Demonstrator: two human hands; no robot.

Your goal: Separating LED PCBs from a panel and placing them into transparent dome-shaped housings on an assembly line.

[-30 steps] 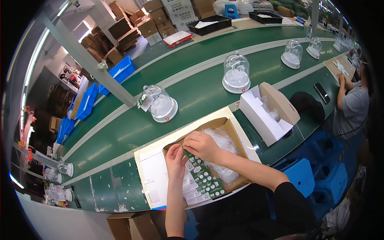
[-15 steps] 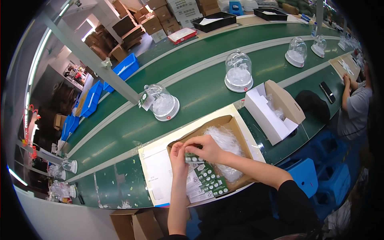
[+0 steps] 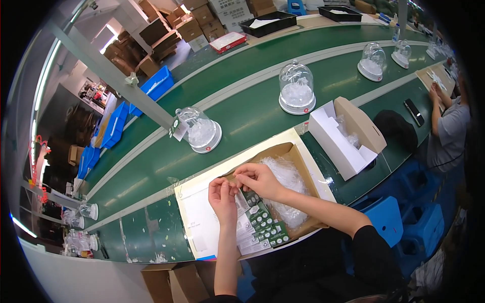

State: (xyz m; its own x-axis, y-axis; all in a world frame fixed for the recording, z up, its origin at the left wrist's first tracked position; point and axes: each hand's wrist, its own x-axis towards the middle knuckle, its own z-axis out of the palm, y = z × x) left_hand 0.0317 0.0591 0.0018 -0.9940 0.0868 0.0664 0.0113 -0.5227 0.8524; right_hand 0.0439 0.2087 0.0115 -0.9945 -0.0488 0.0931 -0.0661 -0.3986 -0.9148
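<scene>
Both hands meet right over the near-left corner of the shallow cardboard box (image 3: 293, 151), pinching a small clear bag (image 3: 235, 183) between them. The left hand (image 3: 223, 195) has its fingertips closed on the bag's left edge, thumb on top, forearm running straight up from the bottom of the view. The right hand (image 3: 257, 179) comes in from the lower right, wrist bent, fingers curled down onto the same bag from the other side, so the knuckles of both hands nearly touch. The bag's pretty tiny and see-through, so I can't really tell what's in it.

Just below the hands there's a fanned-out row of green and white cards (image 3: 265, 222) lying on a white sheet (image 3: 199, 212), and a heap of crumpled clear plastic (image 3: 285, 177) sits in the box to the right.
</scene>
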